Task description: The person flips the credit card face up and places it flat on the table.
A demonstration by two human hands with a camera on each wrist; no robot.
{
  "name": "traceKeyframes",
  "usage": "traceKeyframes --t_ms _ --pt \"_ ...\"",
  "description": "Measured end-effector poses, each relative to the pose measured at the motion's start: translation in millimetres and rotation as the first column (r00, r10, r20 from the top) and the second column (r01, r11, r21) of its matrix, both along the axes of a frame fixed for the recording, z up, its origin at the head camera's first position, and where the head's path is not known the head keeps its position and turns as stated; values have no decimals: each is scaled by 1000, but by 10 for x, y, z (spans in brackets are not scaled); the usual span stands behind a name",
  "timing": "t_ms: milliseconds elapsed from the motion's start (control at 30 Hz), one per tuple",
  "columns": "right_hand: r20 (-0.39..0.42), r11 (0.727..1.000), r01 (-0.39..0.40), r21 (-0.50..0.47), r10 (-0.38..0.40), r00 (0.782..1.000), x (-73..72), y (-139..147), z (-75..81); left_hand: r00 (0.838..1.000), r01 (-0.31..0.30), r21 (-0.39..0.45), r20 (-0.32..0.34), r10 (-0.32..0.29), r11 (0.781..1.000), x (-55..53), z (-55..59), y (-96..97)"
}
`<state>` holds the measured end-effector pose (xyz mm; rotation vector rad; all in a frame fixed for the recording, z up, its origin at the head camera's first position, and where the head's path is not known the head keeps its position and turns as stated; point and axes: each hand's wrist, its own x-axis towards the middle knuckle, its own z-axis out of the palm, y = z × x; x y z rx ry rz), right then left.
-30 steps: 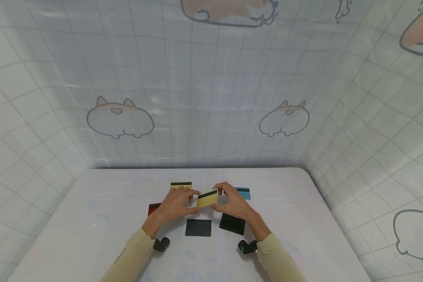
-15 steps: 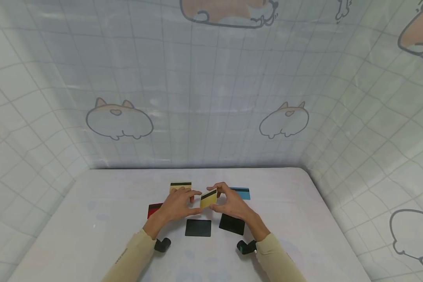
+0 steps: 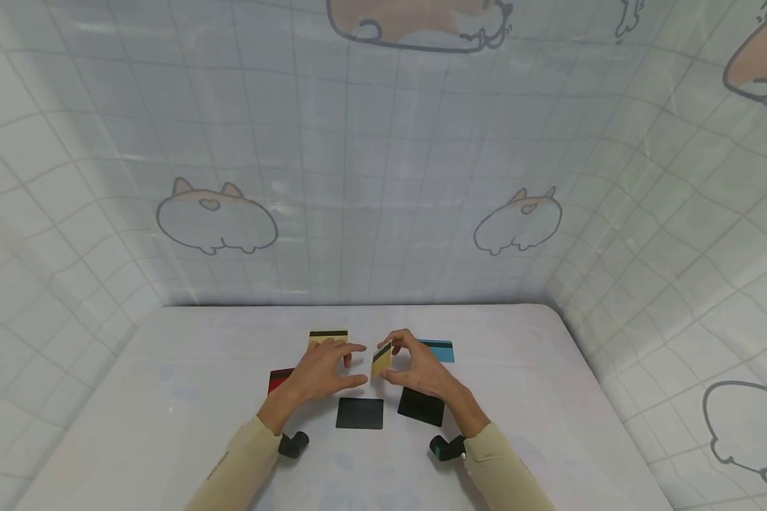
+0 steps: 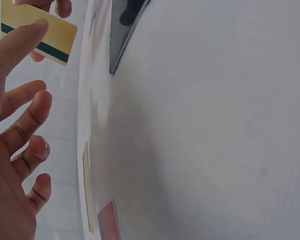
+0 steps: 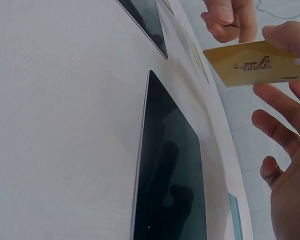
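A yellow card [image 3: 381, 360] with a dark stripe is held up above the table by my right hand [image 3: 420, 367], which pinches its edges between thumb and fingers. The right wrist view shows dark lettering on the other face of the yellow card [image 5: 260, 64]. To the left, my left hand [image 3: 319, 370] has its fingers spread and loosely bent, with a gap between its fingertips and the card in the head view. In the left wrist view the left hand [image 4: 15, 145] holds nothing; its thumb overlaps the yellow card [image 4: 52, 35].
On the white table [image 3: 166, 440] lie a second yellow card [image 3: 328, 335], a red card [image 3: 279, 379], a blue card [image 3: 439, 350] and two black cards, one in the middle [image 3: 360, 414] and one under the right wrist [image 3: 421, 407]. Patterned curtains [image 3: 371, 163] enclose the back and sides.
The yellow card has turned, so its striped face appears narrower. The left fingertips, earlier at its left edge, are now apart from it while the right hand keeps hold.
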<state>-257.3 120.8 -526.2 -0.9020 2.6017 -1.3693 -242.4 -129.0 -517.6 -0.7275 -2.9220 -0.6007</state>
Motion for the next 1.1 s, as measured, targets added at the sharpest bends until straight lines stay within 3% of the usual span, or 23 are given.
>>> traceKeyframes --t_ms 333,633,1100 --pt "-16 1000 19 11 -19 1000 -16 -3 -14 1000 12 97 5 -12 995 -8 27 20" --pt "29 1000 2 -12 -2 1000 -4 -9 -12 1000 28 142 -5 -27 989 -1 39 23" --pt "-26 1000 -5 -5 5 1000 -4 -2 13 999 44 169 -4 -44 985 3 36 16"
